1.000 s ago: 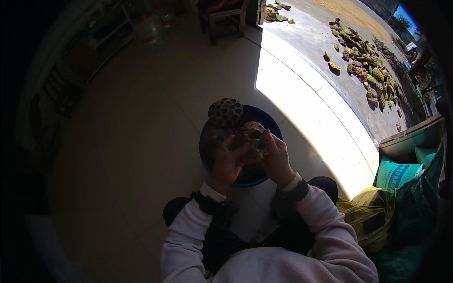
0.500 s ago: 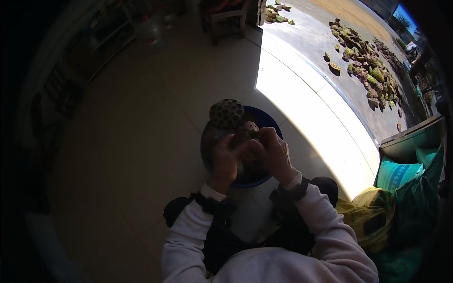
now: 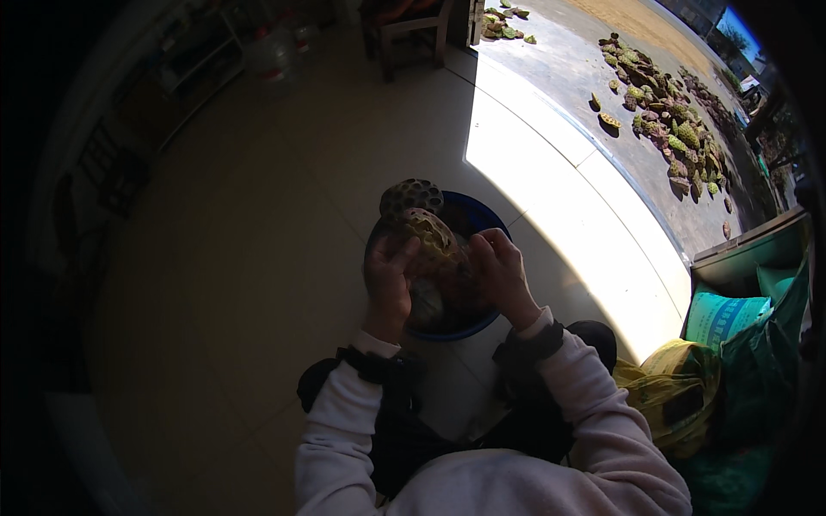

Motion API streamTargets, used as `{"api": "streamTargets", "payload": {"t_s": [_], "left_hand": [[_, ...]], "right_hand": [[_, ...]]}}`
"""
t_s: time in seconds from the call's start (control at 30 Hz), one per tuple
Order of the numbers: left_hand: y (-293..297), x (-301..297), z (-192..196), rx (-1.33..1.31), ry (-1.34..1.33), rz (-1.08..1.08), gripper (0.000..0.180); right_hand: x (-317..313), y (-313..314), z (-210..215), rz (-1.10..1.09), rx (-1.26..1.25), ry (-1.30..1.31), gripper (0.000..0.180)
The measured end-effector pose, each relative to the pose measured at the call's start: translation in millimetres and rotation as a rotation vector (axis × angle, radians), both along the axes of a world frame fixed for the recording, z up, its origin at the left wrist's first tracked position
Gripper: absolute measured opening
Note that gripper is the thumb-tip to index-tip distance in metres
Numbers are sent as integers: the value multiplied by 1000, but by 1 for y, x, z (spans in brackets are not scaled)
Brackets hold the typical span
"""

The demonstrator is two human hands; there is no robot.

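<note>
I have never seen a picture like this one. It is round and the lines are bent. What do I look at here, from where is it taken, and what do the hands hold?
The picture comes from a wide fisheye camera worn on a person's head, looking down; that is why straight edges bend. The two arms in pale sleeves belong to that person. The left hand and right hand together hold a lotus seed pod over a blue basin on the tiled floor. A second pod, showing its round holes, rests at the basin's far rim. Outside in the sun lies a heap of pods; green and yellow sacks stand on the right.
</note>
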State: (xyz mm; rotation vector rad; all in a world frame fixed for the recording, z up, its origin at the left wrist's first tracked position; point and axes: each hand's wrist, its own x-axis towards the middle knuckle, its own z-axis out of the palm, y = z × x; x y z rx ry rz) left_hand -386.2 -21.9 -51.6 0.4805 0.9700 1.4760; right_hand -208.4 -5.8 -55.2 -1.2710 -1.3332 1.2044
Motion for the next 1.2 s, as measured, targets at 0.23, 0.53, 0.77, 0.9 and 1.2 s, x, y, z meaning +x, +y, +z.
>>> {"api": "streamTargets", "payload": {"t_s": [0.23, 0.53, 0.77, 0.9, 1.2], "left_hand": [[1, -10, 6, 97, -32, 39, 28], [4, -6, 0, -13, 382, -34, 19], [3, -8, 7, -42, 298, -20, 14], [2, -9, 6, -24, 359, -47, 16], [2, -13, -5, -6, 389, -1, 14]], "right_hand": [[-1, 5, 0, 162, -97, 239, 33], [47, 33, 19, 72, -78, 495, 42], [48, 31, 2, 379, 129, -770, 30], [28, 12, -12, 409, 227, -1113, 24], [42, 27, -5, 327, -71, -422, 25]]}}
